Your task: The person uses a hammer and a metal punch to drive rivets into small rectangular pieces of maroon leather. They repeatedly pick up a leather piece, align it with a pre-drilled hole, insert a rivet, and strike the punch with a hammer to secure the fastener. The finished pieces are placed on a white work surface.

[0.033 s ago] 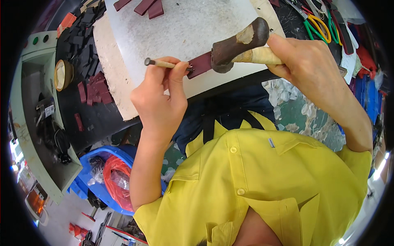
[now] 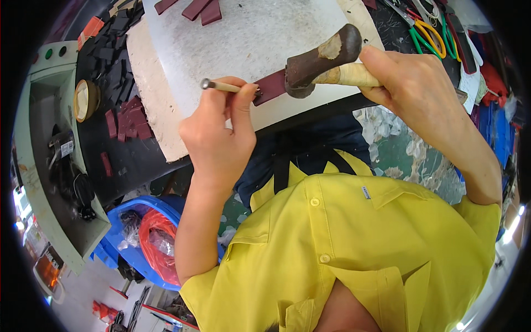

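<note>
Pinched in the fingers of my left hand [image 2: 218, 133] is a slim punch [image 2: 224, 86] with a round metal head and a pale wrapped shaft. It is tilted, and its tip end rests at the near-left end of a dark red leather-like strip [image 2: 272, 87]. My right hand [image 2: 412, 83] is closed round the tape-wrapped handle of a hammer [image 2: 345, 44]. The dark, worn hammer head is above the strip and hides its far end; whether they touch I cannot tell. Under the strip is a white board [image 2: 232, 41].
Dark red pieces [image 2: 130, 119] and black pieces [image 2: 116, 77] lie on the black table at left, by a round bowl [image 2: 86, 100]. Scissors [image 2: 428, 36] are at upper right. More red strips [image 2: 199, 8] lie on the board's far side. A blue bin [image 2: 124, 232] stands below left.
My left hand and the punch have shifted slightly to the right, and the punch head has turned a little. The hammer and my right hand are almost where they were.
</note>
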`<state>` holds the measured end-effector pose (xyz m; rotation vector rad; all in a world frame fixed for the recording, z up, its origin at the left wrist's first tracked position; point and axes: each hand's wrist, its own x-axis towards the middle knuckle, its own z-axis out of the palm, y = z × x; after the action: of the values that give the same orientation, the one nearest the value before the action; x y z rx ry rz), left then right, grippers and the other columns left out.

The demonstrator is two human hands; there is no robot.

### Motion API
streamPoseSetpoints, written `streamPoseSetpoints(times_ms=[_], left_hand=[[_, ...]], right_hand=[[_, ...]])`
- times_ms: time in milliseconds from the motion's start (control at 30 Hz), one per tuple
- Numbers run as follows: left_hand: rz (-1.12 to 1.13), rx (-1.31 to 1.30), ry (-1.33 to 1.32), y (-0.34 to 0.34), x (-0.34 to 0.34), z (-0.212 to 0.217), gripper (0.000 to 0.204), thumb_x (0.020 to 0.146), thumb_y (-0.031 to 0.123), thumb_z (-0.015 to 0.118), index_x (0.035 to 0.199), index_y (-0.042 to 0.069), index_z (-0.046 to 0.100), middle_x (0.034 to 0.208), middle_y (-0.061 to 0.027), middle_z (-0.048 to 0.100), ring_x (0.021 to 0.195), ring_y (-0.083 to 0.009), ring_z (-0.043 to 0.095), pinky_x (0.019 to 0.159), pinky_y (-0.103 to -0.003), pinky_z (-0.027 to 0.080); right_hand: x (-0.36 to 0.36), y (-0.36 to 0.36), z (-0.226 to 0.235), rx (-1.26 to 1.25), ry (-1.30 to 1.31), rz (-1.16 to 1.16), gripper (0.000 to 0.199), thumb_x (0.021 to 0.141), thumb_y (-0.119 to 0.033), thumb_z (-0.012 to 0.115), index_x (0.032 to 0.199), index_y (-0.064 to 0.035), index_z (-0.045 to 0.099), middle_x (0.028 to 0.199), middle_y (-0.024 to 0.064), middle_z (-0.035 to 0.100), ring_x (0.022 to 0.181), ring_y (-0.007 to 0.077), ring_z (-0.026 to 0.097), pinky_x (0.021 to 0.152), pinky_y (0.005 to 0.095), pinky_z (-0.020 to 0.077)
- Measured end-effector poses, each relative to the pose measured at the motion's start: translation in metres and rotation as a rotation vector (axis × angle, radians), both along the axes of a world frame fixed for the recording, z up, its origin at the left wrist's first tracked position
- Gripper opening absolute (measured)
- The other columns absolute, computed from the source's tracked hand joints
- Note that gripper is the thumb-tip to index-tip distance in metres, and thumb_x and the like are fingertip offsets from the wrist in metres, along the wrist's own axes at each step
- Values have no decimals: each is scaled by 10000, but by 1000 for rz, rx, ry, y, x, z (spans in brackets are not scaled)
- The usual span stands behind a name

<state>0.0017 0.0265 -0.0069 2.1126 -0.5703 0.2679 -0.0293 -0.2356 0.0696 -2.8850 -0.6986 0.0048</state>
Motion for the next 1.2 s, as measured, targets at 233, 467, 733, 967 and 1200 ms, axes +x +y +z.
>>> streamPoseSetpoints(times_ms=[233,467,733,967,1200], left_hand=[[-15,229,-228,-7,-4,8,119,880,20,701,859,15,584,781,-96,680,562,-224,653,502,-308,480],[14,252,-252,-8,-20,6,147,882,47,700,861,29,555,714,-94,646,547,-279,619,480,-340,462],[-5,236,-227,-10,-4,4,174,886,84,697,818,31,547,705,-93,638,557,-291,624,469,-357,468],[-2,278,-221,-7,-6,10,209,891,103,699,793,30,529,694,-94,620,546,-290,620,458,-363,465],[-13,312,-226,-7,-4,13,207,896,112,695,797,32,532,684,-95,609,545,-284,618,468,-362,470]], right_hand=[[14,-1,15,48,-99,6,240,813,-187,728,906,-65,544,641,128,590,599,347,605,522,415,455],[20,20,86,903,-104,-270,321,987,-379,541,938,-62,550,522,17,491,388,91,486,343,244,393],[16,-4,-1,190,58,-210,270,865,-246,722,855,-16,582,606,190,569,592,384,601,542,437,451],[17,29,51,778,51,-341,225,897,-207,710,900,-12,599,576,13,509,503,114,484,476,314,359],[25,14,39,117,-124,-142,268,839,-227,730,826,-37,542,600,181,559,589,378,594,529,449,454]])
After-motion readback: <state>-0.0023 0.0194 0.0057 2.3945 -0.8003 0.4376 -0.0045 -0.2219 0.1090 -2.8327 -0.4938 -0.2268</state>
